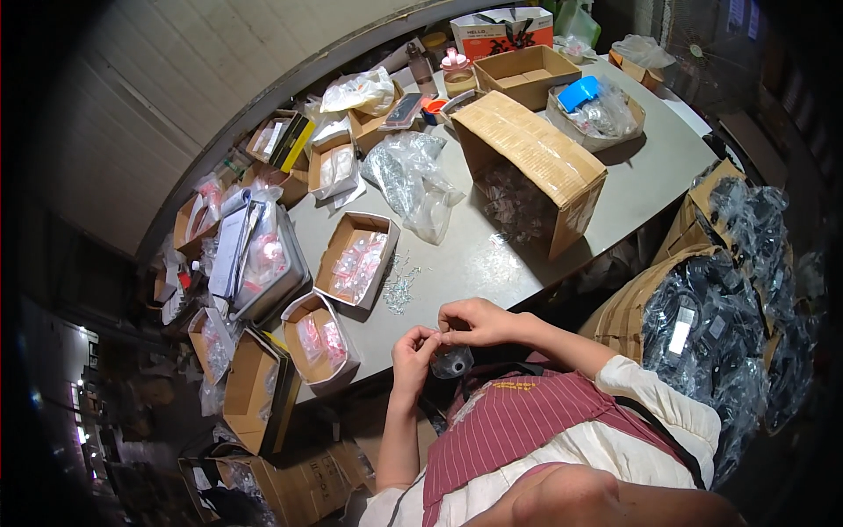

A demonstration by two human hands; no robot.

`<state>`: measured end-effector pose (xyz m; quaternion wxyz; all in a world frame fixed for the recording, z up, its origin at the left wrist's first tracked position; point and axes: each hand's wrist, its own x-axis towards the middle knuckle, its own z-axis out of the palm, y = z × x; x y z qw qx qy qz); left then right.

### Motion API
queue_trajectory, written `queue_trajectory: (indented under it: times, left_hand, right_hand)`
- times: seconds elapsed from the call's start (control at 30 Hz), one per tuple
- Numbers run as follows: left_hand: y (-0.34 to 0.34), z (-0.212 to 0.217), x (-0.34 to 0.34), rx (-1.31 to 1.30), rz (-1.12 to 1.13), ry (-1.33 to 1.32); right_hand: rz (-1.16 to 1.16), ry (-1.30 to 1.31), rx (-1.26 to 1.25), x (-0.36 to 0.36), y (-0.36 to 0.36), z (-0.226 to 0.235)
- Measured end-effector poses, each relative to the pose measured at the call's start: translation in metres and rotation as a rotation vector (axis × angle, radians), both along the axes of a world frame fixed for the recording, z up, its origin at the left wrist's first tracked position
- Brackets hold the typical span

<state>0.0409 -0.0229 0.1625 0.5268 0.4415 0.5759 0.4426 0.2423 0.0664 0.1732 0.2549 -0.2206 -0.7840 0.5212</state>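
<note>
My left hand (413, 353) and my right hand (476, 322) meet fingertip to fingertip at the table's near edge, both pinched closed. Just below the fingers hangs a small clear plastic bag (451, 362) with a dark round piece inside. The pinched top of the bag is mostly covered by my fingers. A scatter of small shiny metal pieces (400, 285) lies on the tabletop beyond my left hand. Beside them stands an open carton (385, 230) of small clear packets with red marks. A smaller carton (347, 368) of similar packets sits nearer, left of my left hand.
A large cardboard box (536, 123) lies on its side on the grey table (527, 281), opening toward me, with clear bags inside. Crumpled plastic bags (408, 176) lie mid-table. Tall cartons (615, 307) of bagged dark items stand at the right. Papers and a bin (285, 290) crowd the left.
</note>
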Motion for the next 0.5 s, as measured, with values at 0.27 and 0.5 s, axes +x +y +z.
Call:
queue_trajectory:
  times: [0.27, 0.5]
  left_hand:
    - [0.001, -0.013, 0.003, 0.075, 0.043, 0.137]
    - [0.0, -0.014, 0.01, 0.145, 0.036, 0.285]
  right_hand:
    - [-0.143, -0.093, 0.253, -0.007, -0.015, -0.006]
    - [-0.153, -0.182, 0.342, -0.004, -0.014, -0.001]
